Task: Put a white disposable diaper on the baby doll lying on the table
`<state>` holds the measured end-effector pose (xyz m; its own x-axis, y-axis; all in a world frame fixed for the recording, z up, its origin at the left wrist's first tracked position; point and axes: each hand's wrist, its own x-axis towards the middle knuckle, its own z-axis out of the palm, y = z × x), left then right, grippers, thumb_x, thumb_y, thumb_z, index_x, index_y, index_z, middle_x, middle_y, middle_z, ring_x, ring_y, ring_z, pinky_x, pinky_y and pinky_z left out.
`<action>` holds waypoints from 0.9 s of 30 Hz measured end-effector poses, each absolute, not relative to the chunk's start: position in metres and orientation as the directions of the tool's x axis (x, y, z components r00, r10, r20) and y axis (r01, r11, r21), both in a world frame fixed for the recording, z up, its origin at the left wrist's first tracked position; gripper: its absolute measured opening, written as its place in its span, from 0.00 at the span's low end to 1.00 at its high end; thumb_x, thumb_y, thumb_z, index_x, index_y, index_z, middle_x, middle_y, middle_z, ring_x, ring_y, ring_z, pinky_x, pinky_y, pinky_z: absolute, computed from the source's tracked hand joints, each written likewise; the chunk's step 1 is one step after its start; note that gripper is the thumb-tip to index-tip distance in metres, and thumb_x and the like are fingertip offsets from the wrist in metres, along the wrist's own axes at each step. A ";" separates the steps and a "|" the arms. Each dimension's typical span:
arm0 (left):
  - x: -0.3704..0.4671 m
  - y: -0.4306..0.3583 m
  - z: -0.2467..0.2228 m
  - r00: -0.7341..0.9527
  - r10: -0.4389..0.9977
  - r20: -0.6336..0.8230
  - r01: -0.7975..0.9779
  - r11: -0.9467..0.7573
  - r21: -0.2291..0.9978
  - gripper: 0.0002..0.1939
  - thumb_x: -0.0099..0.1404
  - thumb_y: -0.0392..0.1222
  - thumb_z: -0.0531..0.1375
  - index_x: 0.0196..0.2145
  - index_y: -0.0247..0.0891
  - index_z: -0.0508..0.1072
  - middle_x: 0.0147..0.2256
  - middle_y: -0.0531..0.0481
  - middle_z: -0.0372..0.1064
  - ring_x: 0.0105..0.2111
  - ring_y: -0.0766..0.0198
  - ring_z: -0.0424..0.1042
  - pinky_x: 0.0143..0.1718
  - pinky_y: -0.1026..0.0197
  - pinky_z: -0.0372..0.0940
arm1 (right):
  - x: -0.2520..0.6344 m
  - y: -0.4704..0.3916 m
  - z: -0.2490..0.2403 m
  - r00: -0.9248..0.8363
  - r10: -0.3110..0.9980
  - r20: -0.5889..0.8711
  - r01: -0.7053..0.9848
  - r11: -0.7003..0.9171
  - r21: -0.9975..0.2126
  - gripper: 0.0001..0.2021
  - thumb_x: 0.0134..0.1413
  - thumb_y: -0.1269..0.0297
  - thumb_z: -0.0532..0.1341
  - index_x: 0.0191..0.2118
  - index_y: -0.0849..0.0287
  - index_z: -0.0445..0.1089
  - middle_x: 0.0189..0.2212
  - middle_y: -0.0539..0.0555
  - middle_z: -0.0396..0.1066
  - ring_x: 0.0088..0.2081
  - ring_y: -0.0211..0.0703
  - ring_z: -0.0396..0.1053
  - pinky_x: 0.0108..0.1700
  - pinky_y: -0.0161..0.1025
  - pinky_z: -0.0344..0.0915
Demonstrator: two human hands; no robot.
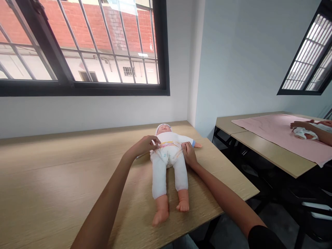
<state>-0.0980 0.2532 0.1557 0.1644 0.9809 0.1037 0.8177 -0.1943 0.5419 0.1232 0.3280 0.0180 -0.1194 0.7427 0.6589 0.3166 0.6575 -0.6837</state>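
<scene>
A baby doll [158, 180] in a white suit and cap lies on its back on the wooden table, feet toward me. Around its hips, over the suit, is a white diaper [169, 154] with a coloured waistband. At the diaper's left edge, my left hand [145, 146] is closed, fingertips pinching the side by the waist. My right hand [189, 154] is curled against the opposite side, its fingers closed on the diaper's edge. The fingertips of the right hand are partly hidden. One doll arm with a blue cuff stretches out to the right.
The table [64, 180] meets the wall below a barred window [103, 41]. Its right edge drops off to a gap. Beyond stands another table with a pink cloth [269, 135], where another person's hand [301, 125] rests by a doll in white.
</scene>
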 end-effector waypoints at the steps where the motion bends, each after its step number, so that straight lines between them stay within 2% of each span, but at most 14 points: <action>1: -0.098 0.254 0.155 0.164 0.981 0.107 0.819 -0.195 0.540 0.14 0.52 0.50 0.58 0.33 0.40 0.73 0.36 0.48 0.73 0.34 0.57 0.71 0.35 0.58 0.65 | 0.123 0.328 0.018 -0.120 0.741 0.660 0.319 0.659 -0.682 0.13 0.63 0.61 0.44 0.32 0.56 0.61 0.33 0.53 0.64 0.38 0.43 0.63 0.44 0.41 0.60; 8: -0.095 0.255 0.151 0.175 0.978 0.110 0.830 -0.207 0.517 0.13 0.54 0.51 0.57 0.32 0.40 0.72 0.36 0.48 0.72 0.34 0.59 0.70 0.33 0.59 0.64 | 0.123 0.328 0.018 -0.119 0.734 0.669 0.314 0.667 -0.675 0.13 0.63 0.61 0.44 0.32 0.56 0.62 0.33 0.53 0.65 0.38 0.43 0.63 0.44 0.41 0.60; 19: -0.095 0.255 0.150 0.104 0.988 0.111 0.846 -0.147 0.513 0.13 0.53 0.52 0.58 0.30 0.40 0.66 0.34 0.50 0.69 0.30 0.60 0.68 0.30 0.61 0.61 | 0.123 0.331 0.015 -0.119 0.731 0.672 0.308 0.671 -0.675 0.13 0.63 0.62 0.45 0.33 0.56 0.63 0.34 0.54 0.66 0.38 0.43 0.63 0.45 0.41 0.61; 27: -0.093 0.252 0.152 0.136 0.984 0.114 0.832 -0.175 0.527 0.14 0.53 0.53 0.58 0.31 0.40 0.66 0.33 0.50 0.68 0.30 0.61 0.68 0.29 0.61 0.62 | 0.123 0.330 0.016 -0.120 0.737 0.665 0.316 0.663 -0.678 0.13 0.63 0.61 0.45 0.32 0.56 0.62 0.34 0.54 0.65 0.38 0.43 0.63 0.45 0.41 0.60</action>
<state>-0.0926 0.2522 0.1522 0.1355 0.9842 0.1138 0.8317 -0.1754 0.5267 0.1227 0.3297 0.0162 -0.1197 0.7369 0.6653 0.3162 0.6635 -0.6781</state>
